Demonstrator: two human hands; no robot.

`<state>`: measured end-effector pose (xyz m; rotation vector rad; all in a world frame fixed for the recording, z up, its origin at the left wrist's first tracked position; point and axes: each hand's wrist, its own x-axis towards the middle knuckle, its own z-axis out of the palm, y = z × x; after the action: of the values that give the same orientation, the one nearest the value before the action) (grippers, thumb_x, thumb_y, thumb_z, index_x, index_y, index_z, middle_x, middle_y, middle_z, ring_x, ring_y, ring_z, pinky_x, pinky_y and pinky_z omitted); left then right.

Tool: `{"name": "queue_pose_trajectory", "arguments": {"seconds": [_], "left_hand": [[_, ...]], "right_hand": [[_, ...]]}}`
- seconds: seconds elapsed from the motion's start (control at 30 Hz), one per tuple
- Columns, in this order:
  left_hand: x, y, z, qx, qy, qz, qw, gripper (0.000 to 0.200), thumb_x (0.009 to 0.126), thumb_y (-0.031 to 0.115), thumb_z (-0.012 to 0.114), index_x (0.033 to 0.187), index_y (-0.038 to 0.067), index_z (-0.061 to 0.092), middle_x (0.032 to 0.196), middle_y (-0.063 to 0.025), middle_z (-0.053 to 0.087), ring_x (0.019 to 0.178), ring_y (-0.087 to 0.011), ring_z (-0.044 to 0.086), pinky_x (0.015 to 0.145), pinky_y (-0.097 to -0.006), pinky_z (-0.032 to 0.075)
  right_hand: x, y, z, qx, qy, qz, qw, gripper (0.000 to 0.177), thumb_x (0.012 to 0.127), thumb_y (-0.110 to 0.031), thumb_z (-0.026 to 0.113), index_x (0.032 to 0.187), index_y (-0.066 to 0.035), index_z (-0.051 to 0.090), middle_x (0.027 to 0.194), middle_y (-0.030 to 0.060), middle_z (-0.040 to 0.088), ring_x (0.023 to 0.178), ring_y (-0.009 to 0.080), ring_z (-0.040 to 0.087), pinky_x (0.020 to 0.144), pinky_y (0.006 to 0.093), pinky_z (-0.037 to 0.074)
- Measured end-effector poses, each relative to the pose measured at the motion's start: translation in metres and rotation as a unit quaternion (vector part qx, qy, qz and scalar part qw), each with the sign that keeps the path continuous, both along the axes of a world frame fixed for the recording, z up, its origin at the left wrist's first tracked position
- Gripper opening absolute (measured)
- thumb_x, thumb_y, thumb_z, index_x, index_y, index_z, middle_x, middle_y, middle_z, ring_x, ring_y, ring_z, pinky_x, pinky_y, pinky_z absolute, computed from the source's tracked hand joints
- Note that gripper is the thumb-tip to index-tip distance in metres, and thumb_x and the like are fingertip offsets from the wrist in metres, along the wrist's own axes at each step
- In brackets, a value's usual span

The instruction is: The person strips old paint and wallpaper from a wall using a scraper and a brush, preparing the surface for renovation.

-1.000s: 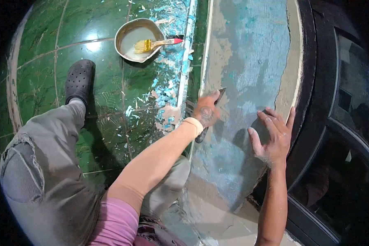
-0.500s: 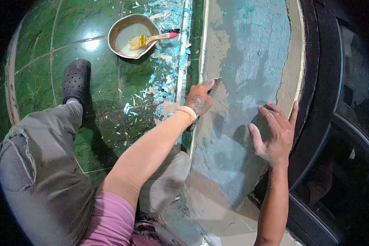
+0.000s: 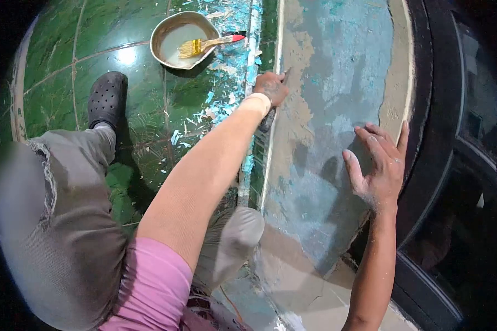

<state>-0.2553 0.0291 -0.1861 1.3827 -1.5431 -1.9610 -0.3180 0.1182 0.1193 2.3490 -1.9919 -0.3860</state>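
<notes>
My left hand (image 3: 271,90) is closed around a scraper at the left edge of a patchy blue-grey painted panel (image 3: 337,71). The scraper's dark handle (image 3: 267,121) sticks out below the fist, and a bit of its blade (image 3: 288,75) shows past the fingers against the beige filler (image 3: 298,105). Farther right, my right hand (image 3: 382,168) rests on the panel with its fingers spread, holding nothing. Its outer fingers reach the filler strip beside the dark frame.
A bowl (image 3: 158,55) of cloudy liquid stands on green tiles (image 3: 143,94), a paintbrush (image 3: 204,45) lying across it. Blue and white paint flakes (image 3: 218,102) litter the floor by the panel. My clog-covered foot (image 3: 106,102) is at left; a dark glazed frame (image 3: 433,110) borders the right.
My left hand has slid farther up along the panel's left edge with the scraper. The right hand stays spread on the panel. The whole view has shifted slightly.
</notes>
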Motion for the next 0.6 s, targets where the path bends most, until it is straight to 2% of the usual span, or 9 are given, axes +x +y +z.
{"name": "queue_pose_trajectory", "arguments": {"seconds": [0.07,0.13,0.27,0.33,0.43,0.53,0.57,0.6], "left_hand": [[0.009,0.012,0.020,-0.002,0.025,-0.007,1.000,0.050,0.078,0.017,0.055,0.127,0.009,0.063,0.102,-0.0271,0.068,0.091,-0.0352,0.069,0.080,-0.0364,0.054],[0.010,0.062,0.013,-0.153,0.101,0.053,0.982,0.051,0.078,0.015,0.055,0.128,0.008,0.062,0.106,-0.0274,0.067,0.098,-0.0362,0.067,0.086,-0.0353,0.052],[0.008,0.067,0.019,-0.039,0.077,0.046,0.995,0.053,0.077,0.012,0.055,0.129,0.007,0.061,0.111,-0.0278,0.065,0.104,-0.0375,0.065,0.090,-0.0352,0.051],[0.007,0.031,0.021,-0.052,0.042,0.055,0.996,0.052,0.077,0.012,0.055,0.129,0.006,0.061,0.111,-0.0282,0.065,0.104,-0.0380,0.065,0.089,-0.0358,0.051],[0.006,0.007,0.024,0.017,-0.028,-0.024,0.999,0.053,0.077,0.012,0.056,0.130,0.008,0.061,0.111,-0.0281,0.065,0.105,-0.0389,0.064,0.089,-0.0367,0.051],[0.010,0.021,0.036,-0.009,0.032,0.015,0.999,0.052,0.078,0.012,0.057,0.130,0.011,0.061,0.108,-0.0283,0.065,0.102,-0.0399,0.065,0.088,-0.0379,0.052],[0.012,0.031,0.043,-0.052,0.002,-0.032,0.998,0.050,0.078,0.013,0.059,0.128,0.011,0.062,0.106,-0.0286,0.065,0.099,-0.0412,0.065,0.085,-0.0386,0.052],[0.006,0.058,0.036,-0.109,0.056,0.084,0.989,0.044,0.081,0.014,0.059,0.125,0.010,0.064,0.103,-0.0290,0.066,0.095,-0.0415,0.066,0.083,-0.0389,0.052]], "right_hand": [[-0.001,-0.003,0.000,-0.002,-0.001,0.005,1.000,0.038,0.068,-0.023,0.077,0.101,-0.004,0.071,0.092,0.0110,0.070,0.104,0.0267,0.065,0.116,0.0563,0.020],[-0.001,-0.004,0.001,-0.007,-0.001,-0.001,1.000,0.038,0.068,-0.023,0.077,0.101,-0.005,0.071,0.092,0.0107,0.071,0.104,0.0263,0.065,0.116,0.0566,0.020],[0.002,-0.004,-0.002,0.011,0.002,-0.002,1.000,0.038,0.069,-0.024,0.077,0.101,-0.006,0.071,0.091,0.0102,0.071,0.104,0.0258,0.065,0.117,0.0571,0.019],[0.000,-0.006,-0.002,0.003,0.008,0.009,1.000,0.038,0.069,-0.025,0.077,0.101,-0.006,0.071,0.091,0.0103,0.071,0.104,0.0258,0.065,0.117,0.0573,0.019],[0.000,-0.005,-0.002,-0.001,0.001,0.003,1.000,0.038,0.069,-0.025,0.077,0.102,-0.006,0.071,0.090,0.0103,0.070,0.104,0.0262,0.065,0.117,0.0576,0.018],[-0.001,-0.007,0.001,0.015,0.002,-0.002,1.000,0.039,0.069,-0.026,0.077,0.102,-0.006,0.071,0.090,0.0101,0.070,0.104,0.0265,0.065,0.117,0.0575,0.018],[-0.002,-0.010,0.001,0.007,0.001,0.002,1.000,0.039,0.069,-0.026,0.077,0.102,-0.006,0.071,0.091,0.0100,0.070,0.104,0.0265,0.065,0.117,0.0575,0.018],[-0.002,-0.008,0.000,0.004,-0.002,-0.001,1.000,0.039,0.069,-0.026,0.077,0.102,-0.006,0.071,0.091,0.0100,0.070,0.104,0.0265,0.065,0.117,0.0575,0.018]]}}
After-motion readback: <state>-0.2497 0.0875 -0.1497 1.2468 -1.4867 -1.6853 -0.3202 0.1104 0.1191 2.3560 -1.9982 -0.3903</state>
